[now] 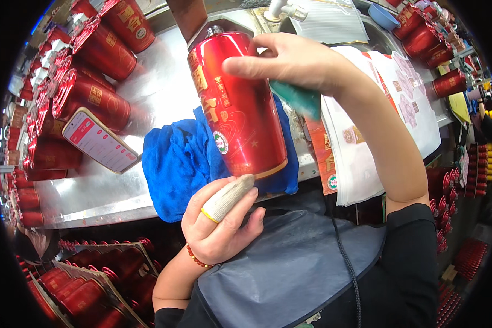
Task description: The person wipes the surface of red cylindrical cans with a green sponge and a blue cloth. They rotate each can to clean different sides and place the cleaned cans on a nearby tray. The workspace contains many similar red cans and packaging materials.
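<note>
A shiny red bottle (251,120) with gold lettering and a silver threaded neck lies slanted over a bunched blue cloth (172,164). At its gold-rimmed base, my left hand (218,218) is curled, with fingertips against the rim and thumb apart. A pale ribbed finger cover with a yellow edge sits on one of its fingers. My right hand (290,60) reaches over the upper part of the bottle, thumb across its side and forefinger near the shoulder. A blurred green flat piece (298,98), like a scraper, shows beneath that palm and seems held there; its grip is hidden.
Several red bottles (93,98) crowd the metal worktop's left side, beside a lit phone (101,141). Printed white sheets (355,158) lie at the right. A tap (284,11) and a blue bowl (384,17) are at the back. Racks of red bottles (87,290) stand below left.
</note>
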Demonstrator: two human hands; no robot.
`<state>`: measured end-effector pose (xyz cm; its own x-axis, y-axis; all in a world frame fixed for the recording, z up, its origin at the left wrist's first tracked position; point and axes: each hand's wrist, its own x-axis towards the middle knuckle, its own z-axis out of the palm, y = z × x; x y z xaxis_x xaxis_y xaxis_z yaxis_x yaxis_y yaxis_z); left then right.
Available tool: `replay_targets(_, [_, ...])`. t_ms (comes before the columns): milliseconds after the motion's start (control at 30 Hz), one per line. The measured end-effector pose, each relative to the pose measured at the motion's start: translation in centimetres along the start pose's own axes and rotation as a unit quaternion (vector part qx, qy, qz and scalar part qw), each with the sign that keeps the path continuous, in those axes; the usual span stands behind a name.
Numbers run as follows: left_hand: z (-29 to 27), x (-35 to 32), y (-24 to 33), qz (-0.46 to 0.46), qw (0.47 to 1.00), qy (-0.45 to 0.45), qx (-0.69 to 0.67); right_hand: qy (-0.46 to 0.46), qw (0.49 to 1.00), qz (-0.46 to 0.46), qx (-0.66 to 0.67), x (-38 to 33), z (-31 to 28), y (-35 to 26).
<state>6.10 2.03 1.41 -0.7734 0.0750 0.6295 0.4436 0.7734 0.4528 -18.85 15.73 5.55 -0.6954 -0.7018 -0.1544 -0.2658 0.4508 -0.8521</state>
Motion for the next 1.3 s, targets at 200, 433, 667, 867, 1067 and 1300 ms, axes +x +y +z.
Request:
replay_targets(200, [0.0, 0.3, -0.2, 0.01, 1.0, -0.006, 0.0, -0.097, 0.968, 0.033, 0.231, 0.9, 0.4, 3.3])
replay_targets(433, [-0.2, 0.5, 0.3, 0.022, 0.999, -0.032, 0.023, -0.039, 0.999, 0.037, 0.0, -0.2, 0.5, -1.4])
replay_targets(667, [0.0, -1.1, 0.0, 0.0, 1.0, -0.02, 0.017, -0.107, 0.98, 0.001, 0.17, -0.5, -0.2, 1.7])
replay_targets(867, [0.1, -0.4, 0.4, 0.007, 0.999, -0.031, 0.01, -0.1, 0.97, -0.002, 0.22, -0.4, 0.2, 1.4])
replay_targets(1067, [0.3, 0.4, 0.3, 0.034, 0.999, -0.015, 0.03, -0.107, 0.971, 0.014, 0.214, -0.7, 0.0, 0.8])
replay_targets(1300, [0.5, -1.3, 0.0, -0.028, 0.999, 0.01, -0.039, -0.144, 0.953, 0.018, 0.266, 1.2, -0.2, 5.2])
